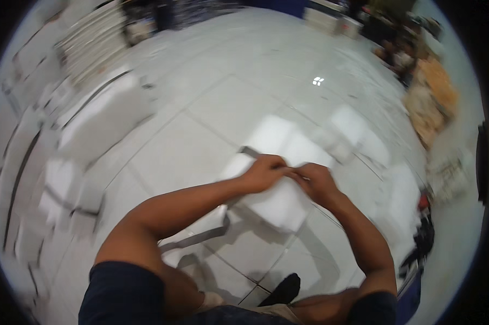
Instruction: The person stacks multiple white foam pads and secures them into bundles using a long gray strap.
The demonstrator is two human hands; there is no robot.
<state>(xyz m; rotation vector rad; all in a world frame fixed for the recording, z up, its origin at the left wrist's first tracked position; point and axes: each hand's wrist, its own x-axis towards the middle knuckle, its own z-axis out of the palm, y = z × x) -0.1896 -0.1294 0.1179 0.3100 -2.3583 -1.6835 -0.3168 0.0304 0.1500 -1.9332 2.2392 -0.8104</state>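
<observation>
My left hand (263,174) and my right hand (316,185) meet fingertip to fingertip over a bright white block (280,208), which looks like foam or a wrapped bundle. Both have curled, pinching fingers. Whatever lies between them is too small and blurred to name. A dark grey strip (249,151) shows at the block's upper left, just beyond my left hand. Below my left forearm, another length of grey strip (209,234) trails to the lower left; whether the two join is hidden.
More white blocks lie to the right (358,130). Large white bundles with dark bands (106,116) stand on the left. A tall stack of sheets (95,40) rises at the far left. Orange and tan bags (431,89) line the right wall. My dark-socked foot (286,288) rests on the tiled floor (201,86).
</observation>
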